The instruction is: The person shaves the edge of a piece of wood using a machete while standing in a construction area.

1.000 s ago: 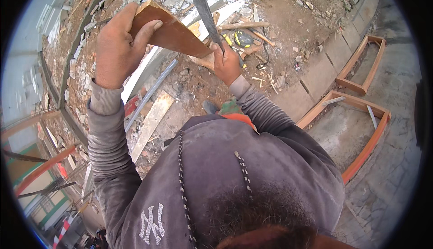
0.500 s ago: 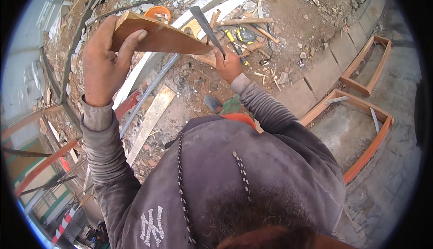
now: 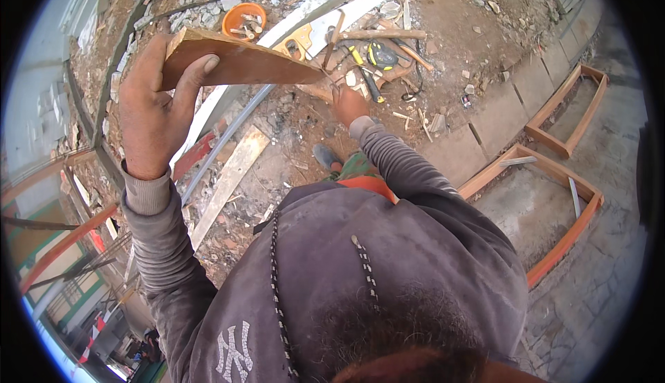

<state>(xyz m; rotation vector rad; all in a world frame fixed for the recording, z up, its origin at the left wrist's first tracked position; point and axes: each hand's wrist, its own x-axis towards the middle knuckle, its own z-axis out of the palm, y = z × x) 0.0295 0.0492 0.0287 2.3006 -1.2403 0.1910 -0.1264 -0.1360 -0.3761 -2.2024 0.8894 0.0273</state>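
Fingers and thumb of the left hand (image 3: 151,109) clamp the brown board (image 3: 246,67), which extends to their right, its other end near the right hand (image 3: 352,104), whose grip I cannot tell, seemingly a steadying step calling for a firm left hold.

You stand outdoors in even daylight, on brown dirt (image 3: 460,54) strewn with rubble (image 3: 204,17). A pale wall (image 3: 34,99) rises at your far left; to your right, a strip of concrete slabs (image 3: 497,116) borders grey paving (image 3: 596,265).
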